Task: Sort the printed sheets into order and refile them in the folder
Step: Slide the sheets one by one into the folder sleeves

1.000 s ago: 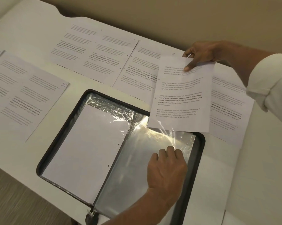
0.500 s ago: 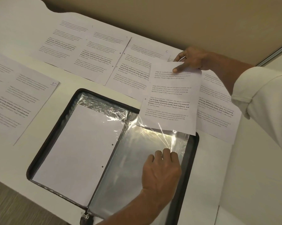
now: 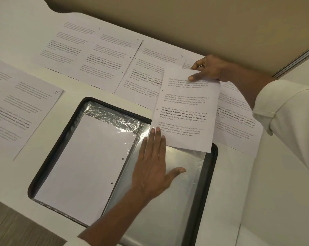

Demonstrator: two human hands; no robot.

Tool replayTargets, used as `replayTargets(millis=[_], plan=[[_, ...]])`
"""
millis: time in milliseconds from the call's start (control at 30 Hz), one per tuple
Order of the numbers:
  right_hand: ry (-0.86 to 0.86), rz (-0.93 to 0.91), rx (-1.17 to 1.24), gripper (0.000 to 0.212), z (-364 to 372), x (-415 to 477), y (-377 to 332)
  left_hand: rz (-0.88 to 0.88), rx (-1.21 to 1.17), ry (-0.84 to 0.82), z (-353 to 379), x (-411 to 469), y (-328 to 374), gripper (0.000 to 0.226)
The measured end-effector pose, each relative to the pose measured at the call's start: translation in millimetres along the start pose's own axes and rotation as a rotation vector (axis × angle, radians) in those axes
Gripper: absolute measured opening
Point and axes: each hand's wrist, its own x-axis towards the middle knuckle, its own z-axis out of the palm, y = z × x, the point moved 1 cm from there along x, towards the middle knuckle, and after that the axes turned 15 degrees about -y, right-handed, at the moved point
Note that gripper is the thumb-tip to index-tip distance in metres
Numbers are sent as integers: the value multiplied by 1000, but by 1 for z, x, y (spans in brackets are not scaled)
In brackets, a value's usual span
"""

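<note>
Head camera, nearest first: the left hand [image 3: 153, 167] now lies flat on the right half of the open folder [image 3: 202, 192]. Its grip is spread, with palm and thumb pressing the clear plastic sleeve [image 3: 183, 189] and the fingertips touching the lower left corner of the held sheet [image 3: 185, 110]. Half a second ago those fingers were curled at the sleeve's far edge, plucking the film up; they have let go and slid leftward.

Left of the hand, the folder's other half carries a blank-faced filed sheet [image 3: 89, 166] under crinkled film. The held sheet has come slightly nearer, and its bottom edge hangs over the folder's far right corner, at the sleeve's mouth. Whether it has gone under the film I cannot tell. The right hand [image 3: 208, 70] has its grip pinching the sheet's top edge.

Beyond, loose pages lie on the table [image 3: 256, 192]: sheet 10 [image 3: 25, 110] to the left, then sheet 3 [image 3: 70, 45], sheet 4 [image 3: 111, 59] and sheet 5 [image 3: 146, 73] in a row along the back. A further sheet [image 3: 239, 121] lies under the right forearm.

With the mouth no longer held open, the left hand looks set to steady and guide the page. Most pages are not yet filed.
</note>
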Motion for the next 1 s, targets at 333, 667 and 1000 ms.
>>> replayTargets(millis=[333,667,1000], plan=[[86,98,143,31,-8,-22,13,45,123,-49,18,2,-17,110],[246,152,629,41,47,-96,48,53,61,5,24,2,-14,104],[201,241,495,48,139,-139,70,70,59,11,23,0,-15,106]])
